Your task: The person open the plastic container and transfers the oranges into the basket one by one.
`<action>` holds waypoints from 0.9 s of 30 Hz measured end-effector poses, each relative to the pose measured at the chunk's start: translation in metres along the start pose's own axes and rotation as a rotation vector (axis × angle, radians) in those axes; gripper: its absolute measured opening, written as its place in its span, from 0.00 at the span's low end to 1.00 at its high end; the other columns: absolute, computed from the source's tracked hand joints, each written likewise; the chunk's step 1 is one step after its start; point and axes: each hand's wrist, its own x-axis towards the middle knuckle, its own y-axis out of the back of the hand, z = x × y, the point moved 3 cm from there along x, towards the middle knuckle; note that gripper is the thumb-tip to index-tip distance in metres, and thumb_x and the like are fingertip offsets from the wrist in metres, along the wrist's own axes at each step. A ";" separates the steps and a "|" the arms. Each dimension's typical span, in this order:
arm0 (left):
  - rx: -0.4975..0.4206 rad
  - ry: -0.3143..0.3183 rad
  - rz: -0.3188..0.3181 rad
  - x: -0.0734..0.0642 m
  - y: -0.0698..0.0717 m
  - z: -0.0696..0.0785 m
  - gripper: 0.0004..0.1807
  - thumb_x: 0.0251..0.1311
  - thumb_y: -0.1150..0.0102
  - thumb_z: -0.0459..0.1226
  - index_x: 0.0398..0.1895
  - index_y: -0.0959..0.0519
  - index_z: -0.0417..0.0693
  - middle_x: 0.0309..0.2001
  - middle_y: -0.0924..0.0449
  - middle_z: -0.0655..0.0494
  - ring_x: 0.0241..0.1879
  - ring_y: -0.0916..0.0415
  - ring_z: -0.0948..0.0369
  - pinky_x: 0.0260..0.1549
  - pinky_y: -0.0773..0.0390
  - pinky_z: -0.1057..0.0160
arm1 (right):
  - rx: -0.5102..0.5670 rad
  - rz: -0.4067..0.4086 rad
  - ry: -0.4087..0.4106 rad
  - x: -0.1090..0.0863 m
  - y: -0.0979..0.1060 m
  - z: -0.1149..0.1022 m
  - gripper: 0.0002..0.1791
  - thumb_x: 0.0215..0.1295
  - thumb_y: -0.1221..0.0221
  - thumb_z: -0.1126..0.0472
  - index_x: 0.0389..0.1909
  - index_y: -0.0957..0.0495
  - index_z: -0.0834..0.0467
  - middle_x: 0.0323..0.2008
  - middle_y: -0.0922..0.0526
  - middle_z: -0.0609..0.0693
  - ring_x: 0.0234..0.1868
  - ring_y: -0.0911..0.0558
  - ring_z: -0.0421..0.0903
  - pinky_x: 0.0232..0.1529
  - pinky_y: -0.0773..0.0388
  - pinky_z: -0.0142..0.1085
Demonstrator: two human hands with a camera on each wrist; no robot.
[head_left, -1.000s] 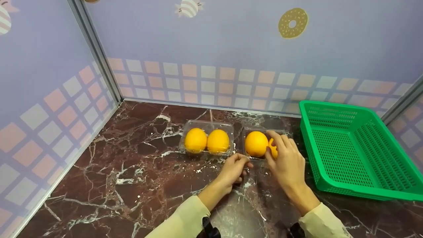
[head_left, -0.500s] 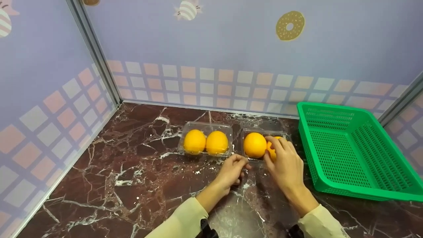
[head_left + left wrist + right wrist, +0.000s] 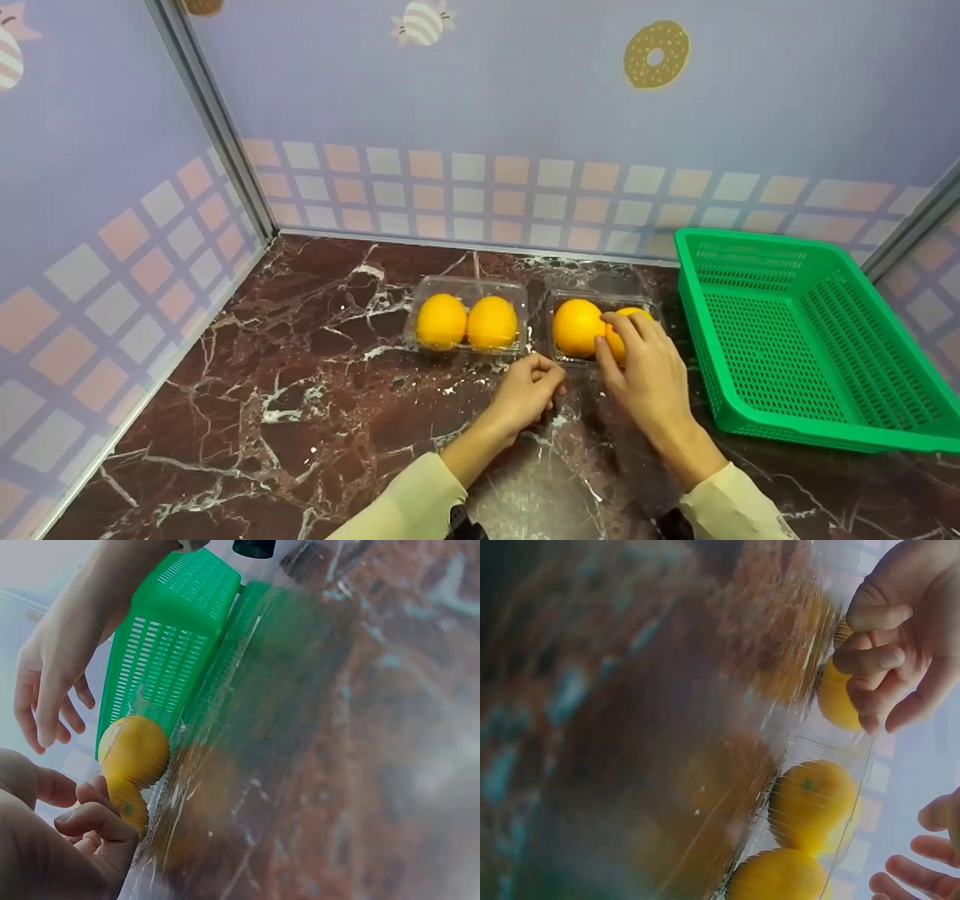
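Note:
Two clear plastic boxes stand side by side on the marble-patterned tabletop. The left box [image 3: 469, 286] holds two oranges [image 3: 491, 322]. In the right box [image 3: 559, 298] sit a left orange [image 3: 577, 328] and a right orange [image 3: 634, 312], partly covered by fingers in the head view. My right hand [image 3: 646, 375] hovers over the right orange with fingers loosely bent; the left wrist view shows a gap beneath the fingertips. My left hand [image 3: 523, 390] is near the right box's front left corner, fingers loosely curled and holding nothing; whether it touches the rim, I cannot tell.
A green plastic basket [image 3: 701, 352] with slotted walls stands right of the boxes, close to my right hand. Patterned wall panels [image 3: 450, 90] rise behind the tabletop [image 3: 337, 420] and on the left. Small white flecks lie near the boxes.
The right orange has settled beside the left one in the right box and shows more behind my right fingers. My left fingertips have drawn slightly back from the box and curled.

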 end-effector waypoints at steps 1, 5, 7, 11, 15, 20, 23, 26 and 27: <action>0.010 -0.007 0.003 -0.001 0.000 0.001 0.04 0.69 0.41 0.33 0.39 0.20 0.41 0.28 0.17 0.53 0.21 0.30 0.65 0.18 0.33 0.73 | 0.002 -0.003 -0.001 0.000 0.000 0.000 0.15 0.69 0.32 0.62 0.54 0.16 0.61 0.45 0.15 0.59 0.46 0.17 0.61 0.48 0.18 0.55; 0.064 -0.085 0.023 -0.003 0.001 0.005 0.03 0.68 0.40 0.32 0.36 0.19 0.40 0.27 0.16 0.48 0.22 0.28 0.64 0.24 0.28 0.72 | 0.006 -0.012 -0.005 0.000 -0.001 0.001 0.16 0.70 0.32 0.60 0.54 0.16 0.61 0.46 0.15 0.59 0.47 0.18 0.62 0.48 0.19 0.56; 0.109 -0.149 0.036 -0.004 0.002 0.009 0.03 0.68 0.39 0.32 0.36 0.19 0.40 0.28 0.15 0.49 0.24 0.26 0.65 0.26 0.26 0.71 | 0.008 -0.013 -0.012 -0.001 -0.001 0.002 0.16 0.69 0.32 0.60 0.55 0.16 0.61 0.48 0.15 0.59 0.48 0.18 0.62 0.50 0.20 0.56; 0.299 -0.366 0.089 -0.007 0.001 0.022 0.03 0.68 0.38 0.33 0.36 0.17 0.44 0.31 0.15 0.54 0.30 0.23 0.64 0.34 0.21 0.68 | 0.006 -0.001 -0.032 -0.001 0.002 0.007 0.17 0.68 0.32 0.62 0.56 0.17 0.62 0.50 0.16 0.60 0.49 0.19 0.63 0.52 0.21 0.57; 0.571 -0.593 0.153 -0.011 -0.003 0.033 0.04 0.69 0.37 0.35 0.41 0.15 0.47 0.39 0.15 0.57 0.41 0.20 0.58 0.48 0.19 0.60 | 0.000 -0.011 -0.063 0.000 0.004 0.013 0.19 0.68 0.31 0.62 0.57 0.18 0.62 0.52 0.18 0.62 0.51 0.20 0.64 0.54 0.22 0.58; 0.873 -0.689 0.117 -0.013 -0.006 0.036 0.15 0.71 0.38 0.41 0.57 0.15 0.49 0.56 0.16 0.54 0.60 0.22 0.54 0.66 0.25 0.52 | -0.019 -0.055 -0.118 0.003 0.004 0.017 0.23 0.67 0.31 0.61 0.60 0.20 0.64 0.54 0.20 0.63 0.53 0.21 0.64 0.55 0.22 0.59; 0.975 -0.692 0.074 -0.015 -0.008 0.034 0.21 0.72 0.39 0.43 0.65 0.18 0.50 0.65 0.19 0.51 0.69 0.26 0.51 0.72 0.30 0.47 | -0.027 -0.068 -0.137 0.004 0.004 0.020 0.25 0.67 0.30 0.60 0.62 0.21 0.65 0.55 0.21 0.64 0.53 0.21 0.65 0.54 0.22 0.59; 1.017 -0.703 0.049 -0.016 -0.011 0.032 0.24 0.73 0.40 0.44 0.69 0.20 0.50 0.69 0.21 0.49 0.72 0.29 0.48 0.74 0.32 0.44 | -0.037 -0.078 -0.153 0.004 0.005 0.024 0.26 0.66 0.29 0.60 0.63 0.22 0.65 0.55 0.21 0.64 0.53 0.21 0.65 0.53 0.22 0.59; 1.028 -0.707 0.044 -0.016 -0.011 0.032 0.24 0.73 0.40 0.44 0.70 0.20 0.50 0.70 0.21 0.49 0.73 0.30 0.47 0.74 0.32 0.44 | -0.043 -0.082 -0.158 0.004 0.005 0.025 0.27 0.66 0.29 0.60 0.63 0.22 0.65 0.56 0.21 0.64 0.52 0.21 0.65 0.52 0.22 0.59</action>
